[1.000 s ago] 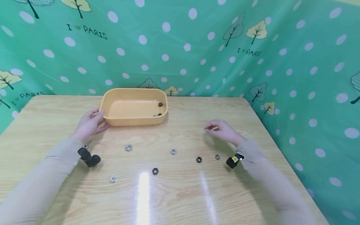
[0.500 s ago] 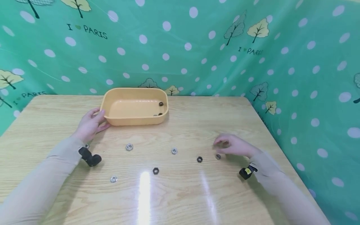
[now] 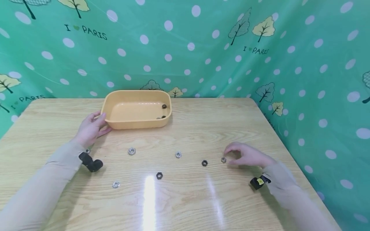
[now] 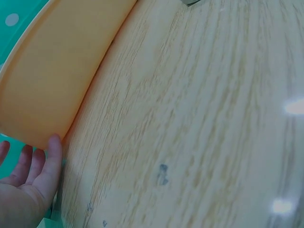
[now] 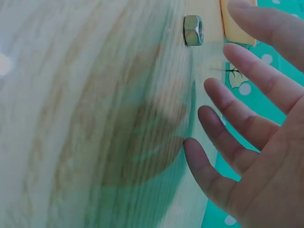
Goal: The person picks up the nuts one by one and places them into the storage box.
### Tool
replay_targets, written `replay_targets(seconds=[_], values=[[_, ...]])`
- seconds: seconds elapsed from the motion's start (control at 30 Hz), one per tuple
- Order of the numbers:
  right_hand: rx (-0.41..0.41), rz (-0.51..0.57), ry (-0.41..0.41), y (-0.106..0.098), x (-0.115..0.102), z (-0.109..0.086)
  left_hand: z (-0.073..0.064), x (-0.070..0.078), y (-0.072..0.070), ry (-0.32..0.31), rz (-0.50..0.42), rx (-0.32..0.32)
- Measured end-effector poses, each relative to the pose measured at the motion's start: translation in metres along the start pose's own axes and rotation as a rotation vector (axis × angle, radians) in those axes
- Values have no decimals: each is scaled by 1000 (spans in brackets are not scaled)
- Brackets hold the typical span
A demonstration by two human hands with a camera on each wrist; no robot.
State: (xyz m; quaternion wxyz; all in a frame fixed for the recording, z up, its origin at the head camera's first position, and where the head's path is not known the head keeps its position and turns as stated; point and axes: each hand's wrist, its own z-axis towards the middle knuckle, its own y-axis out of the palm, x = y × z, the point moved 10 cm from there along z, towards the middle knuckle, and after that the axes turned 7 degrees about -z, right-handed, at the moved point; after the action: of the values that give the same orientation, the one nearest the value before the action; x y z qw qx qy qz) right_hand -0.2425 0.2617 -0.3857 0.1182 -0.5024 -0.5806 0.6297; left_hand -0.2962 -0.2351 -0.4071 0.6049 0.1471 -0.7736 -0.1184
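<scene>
My left hand (image 3: 89, 130) rests against the left end of a yellow-orange plastic bin (image 3: 136, 125), its fingertips at the end wall. In the left wrist view the fingers (image 4: 53, 154) touch the corner of the bin. My right hand (image 3: 247, 154) is low over the right side of the table, thumb and fingers apart and holding nothing. A small hex nut (image 3: 224, 159) lies just off its fingertips; in the right wrist view this nut (image 5: 193, 30) stands out beyond the spread fingers. Left of it lies a dark nut (image 3: 204, 163). Several nuts sit at the bin's right end.
More nuts lie scattered on the wooden table (image 3: 185, 205): a silver one (image 3: 178, 155), a larger silver one (image 3: 131, 151), a black one (image 3: 159, 175) and a silver one (image 3: 116, 184). Another nut (image 3: 88, 150) is beside the left wrist. A green dotted curtain (image 3: 179, 48) borders the back and right.
My right hand has moved right and toward me, coming down beside the small hex nut. My left hand stays at the bin, which has not moved.
</scene>
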Motion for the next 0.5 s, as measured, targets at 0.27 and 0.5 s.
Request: replay_targets(seconds=[0.27,0.5], values=[[-12,-35,-18,9,0,-2,0,-3,0,-14,-7,1],[-15,-57,-29,8,-4,1,1,-1,0,-1,-4,1]])
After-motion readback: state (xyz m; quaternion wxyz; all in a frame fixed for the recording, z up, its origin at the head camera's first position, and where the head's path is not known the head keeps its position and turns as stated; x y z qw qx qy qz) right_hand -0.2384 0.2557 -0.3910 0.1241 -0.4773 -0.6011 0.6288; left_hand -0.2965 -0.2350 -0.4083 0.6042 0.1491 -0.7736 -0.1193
